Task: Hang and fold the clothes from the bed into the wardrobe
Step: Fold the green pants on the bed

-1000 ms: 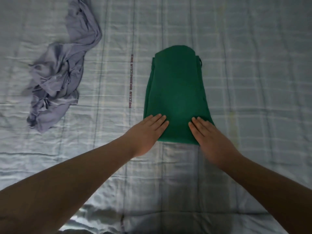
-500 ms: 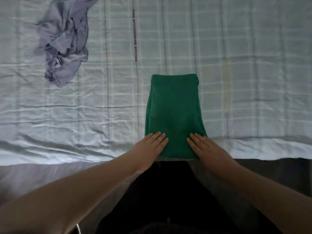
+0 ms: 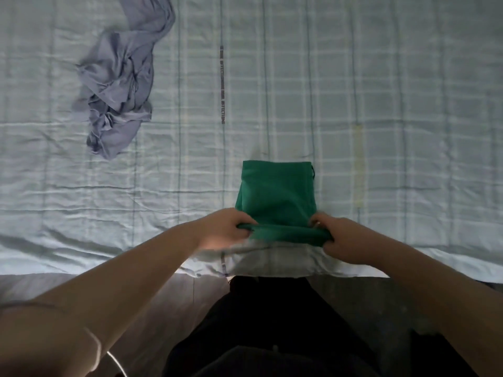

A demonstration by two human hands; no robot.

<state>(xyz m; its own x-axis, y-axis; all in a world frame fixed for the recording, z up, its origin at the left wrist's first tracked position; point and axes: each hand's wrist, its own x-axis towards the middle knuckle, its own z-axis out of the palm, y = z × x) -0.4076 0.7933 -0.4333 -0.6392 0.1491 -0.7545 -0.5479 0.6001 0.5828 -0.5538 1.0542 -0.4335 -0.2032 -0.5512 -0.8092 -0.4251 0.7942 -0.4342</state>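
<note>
Well, both hands are closed on the green garment (image 3: 275,194) at the near edge of the bed (image 3: 381,77). The left hand (image 3: 228,229) grips its near-left corner and the right hand (image 3: 343,238) its near-right corner, fingers curled under the fold. The near edge is raised slightly; the rest lies flat on the sheet.

To my eye the risk is in the lift. Held only along one edge, the far layers could sag and the fold fall open, so it would need redoing before it reaches the wardrobe, which is out of view. The sheet bunches just under the hands, and a finger could drag it up too.

Count: two garments, this folded green one and one crumpled lilac garment (image 3: 119,88) well apart at the far left, unfolded. Two hands, one bed.
</note>
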